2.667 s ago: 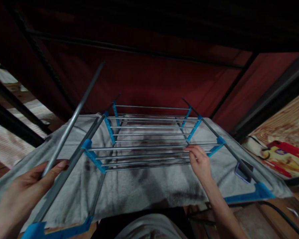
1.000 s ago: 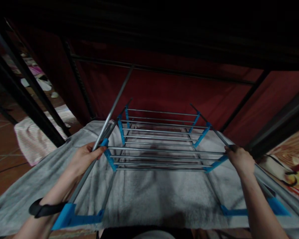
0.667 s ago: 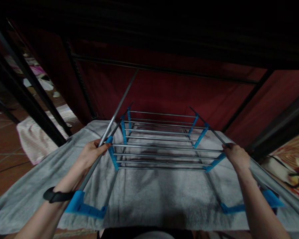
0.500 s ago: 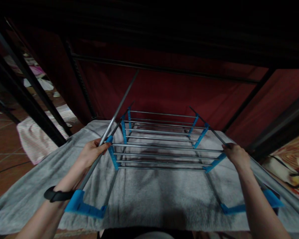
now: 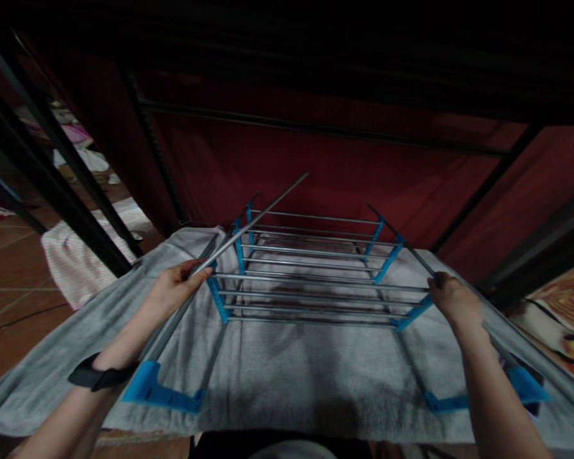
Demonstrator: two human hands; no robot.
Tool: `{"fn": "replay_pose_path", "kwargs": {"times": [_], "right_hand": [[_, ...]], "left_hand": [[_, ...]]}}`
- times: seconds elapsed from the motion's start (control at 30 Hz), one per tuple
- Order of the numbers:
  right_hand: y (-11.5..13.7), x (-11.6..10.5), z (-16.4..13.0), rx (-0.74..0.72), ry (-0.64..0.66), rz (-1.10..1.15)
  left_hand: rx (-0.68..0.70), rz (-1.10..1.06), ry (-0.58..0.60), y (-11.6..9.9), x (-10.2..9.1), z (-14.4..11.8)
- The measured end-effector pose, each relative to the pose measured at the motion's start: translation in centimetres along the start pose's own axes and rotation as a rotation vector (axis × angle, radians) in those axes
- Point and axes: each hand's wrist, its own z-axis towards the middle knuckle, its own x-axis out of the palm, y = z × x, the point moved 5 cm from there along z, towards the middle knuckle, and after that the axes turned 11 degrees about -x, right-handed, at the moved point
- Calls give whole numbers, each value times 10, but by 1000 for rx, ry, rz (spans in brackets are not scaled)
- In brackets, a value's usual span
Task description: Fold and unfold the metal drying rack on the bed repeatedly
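A rack of grey metal tubes with blue plastic connectors (image 5: 216, 292) lies on a grey blanket (image 5: 277, 376). My left hand (image 5: 179, 287) is closed on a loose metal tube (image 5: 263, 213), which slants up and to the right over the rack's left part. That hand is beside the rack's left side pole, near a blue connector; whether it also grips the pole I cannot tell. My right hand (image 5: 452, 296) is wrapped around the right side pole (image 5: 416, 256) at the near shelf's right end. Several crossbars (image 5: 325, 280) run between the two sides.
Dark metal bed posts (image 5: 71, 159) stand at the left, with a striped cloth (image 5: 93, 255) behind them. A red curtain (image 5: 344, 172) hangs at the back. Beneath my right forearm is a dark flat object (image 5: 533, 408). Patterned fabric (image 5: 567, 293) shows at the right edge.
The loose tube in my left hand has swung down and to the right, its far end now lower. My right hand stays on the side pole.
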Motion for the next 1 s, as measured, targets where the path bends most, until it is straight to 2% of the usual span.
{"fn": "replay_pose_path", "kwargs": {"times": [0.1, 0.23, 0.3, 0.4, 0.47, 0.53, 0.63, 0.73, 0.87, 1.0], "right_hand": [[7, -7, -2, -132, -186, 60], [22, -15, -13, -329, -461, 254], [32, -16, -23, -368, -543, 386], [53, -14, -41, -397, -574, 627], [67, -7, -53, -341, -532, 835], [80, 7, -64, -225, -424, 1097], [95, 29, -83, -51, -238, 1457], [99, 42, -102, 83, -138, 1672], [90, 59, -127, 254, -12, 1865], [72, 86, -147, 397, 126, 1964]], "left_hand": [[87, 100, -4, -1, -10, -6], [149, 167, -37, -5, -32, -28], [159, 167, -35, -7, -42, -42], [199, 211, 2, -9, -51, -66], [279, 300, 41, -11, -51, -84], [397, 384, 79, -14, -47, -104], [563, 449, 146, -17, -33, -134], [650, 524, 182, -21, -15, -160], [607, 626, 238, -27, 16, -185], [487, 650, 404, -29, 53, -203]]}}
